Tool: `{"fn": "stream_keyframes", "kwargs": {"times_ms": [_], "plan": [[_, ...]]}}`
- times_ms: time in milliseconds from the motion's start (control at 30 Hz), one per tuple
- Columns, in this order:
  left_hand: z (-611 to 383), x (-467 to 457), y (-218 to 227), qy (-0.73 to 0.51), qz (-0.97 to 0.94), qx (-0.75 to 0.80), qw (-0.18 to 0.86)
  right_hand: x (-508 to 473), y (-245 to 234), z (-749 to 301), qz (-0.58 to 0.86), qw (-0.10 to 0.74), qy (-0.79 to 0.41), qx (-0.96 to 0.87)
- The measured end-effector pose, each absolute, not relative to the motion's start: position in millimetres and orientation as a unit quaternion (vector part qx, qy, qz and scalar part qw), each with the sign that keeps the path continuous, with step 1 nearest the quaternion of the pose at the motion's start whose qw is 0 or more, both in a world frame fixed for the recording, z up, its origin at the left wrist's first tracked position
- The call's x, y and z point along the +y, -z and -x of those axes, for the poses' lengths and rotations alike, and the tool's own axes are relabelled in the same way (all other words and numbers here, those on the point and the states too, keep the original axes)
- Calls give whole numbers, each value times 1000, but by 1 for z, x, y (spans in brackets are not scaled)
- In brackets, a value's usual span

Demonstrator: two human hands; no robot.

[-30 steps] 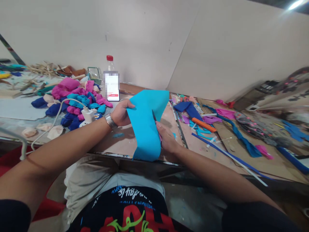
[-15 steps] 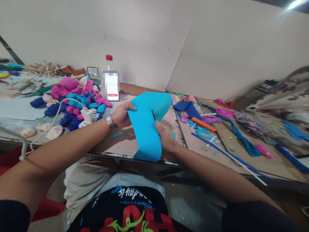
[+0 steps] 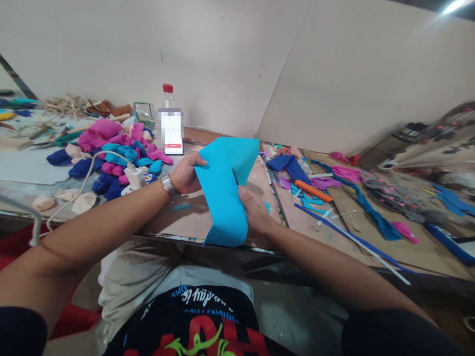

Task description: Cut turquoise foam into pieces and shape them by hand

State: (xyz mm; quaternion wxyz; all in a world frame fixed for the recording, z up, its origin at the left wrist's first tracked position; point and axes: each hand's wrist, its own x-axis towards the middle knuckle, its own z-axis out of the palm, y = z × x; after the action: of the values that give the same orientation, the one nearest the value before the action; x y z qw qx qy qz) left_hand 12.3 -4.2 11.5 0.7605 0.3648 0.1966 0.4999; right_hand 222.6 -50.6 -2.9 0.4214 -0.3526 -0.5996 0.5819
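A bright blue sheet (image 3: 222, 198), paper-like and limp, hangs over the table's front edge with its lower end curled. At its upper left edge my left hand (image 3: 188, 173) is closed, thumb on top and fingers underneath. My right hand (image 3: 254, 207) is closed round scissors (image 3: 235, 177) at the sheet's right side. Only a thin dark blade of them shows, lying in a cut between the main part and the folded upper right flap. The handles are hidden by my hand and the sheet.
Left lie pink and blue cloth-like bundles (image 3: 107, 133), a white charger with cable (image 3: 134, 175), and a lit phone (image 3: 172, 132) against a bottle (image 3: 168, 94). At right are an orange cutter (image 3: 312, 191), blue scraps (image 3: 289, 167) and long strips (image 3: 352, 240).
The upper part of the blue sheet has shifted slightly left and up, along with my left hand. My right hand and the scissors stay almost in place.
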Motion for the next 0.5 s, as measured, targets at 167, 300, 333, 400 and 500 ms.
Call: {"fn": "stream_keyframes", "kwargs": {"times_ms": [167,300,333,400,500], "plan": [[-12,-5,-13,-494,-362,197,766,-47,6,-224,356,413,-586,-600],[-13,-6,-13,-500,-357,205,762,-48,7,-223,356,416,-584,-600],[-13,-7,-13,-500,-357,205,762,-48,7,-223,357,417,-584,-598],[-14,-9,-13,-492,-363,200,766,-49,7,-222,361,418,-586,-593],[-13,-10,-12,-468,-372,191,778,-50,6,-221,369,418,-593,-581]]}}
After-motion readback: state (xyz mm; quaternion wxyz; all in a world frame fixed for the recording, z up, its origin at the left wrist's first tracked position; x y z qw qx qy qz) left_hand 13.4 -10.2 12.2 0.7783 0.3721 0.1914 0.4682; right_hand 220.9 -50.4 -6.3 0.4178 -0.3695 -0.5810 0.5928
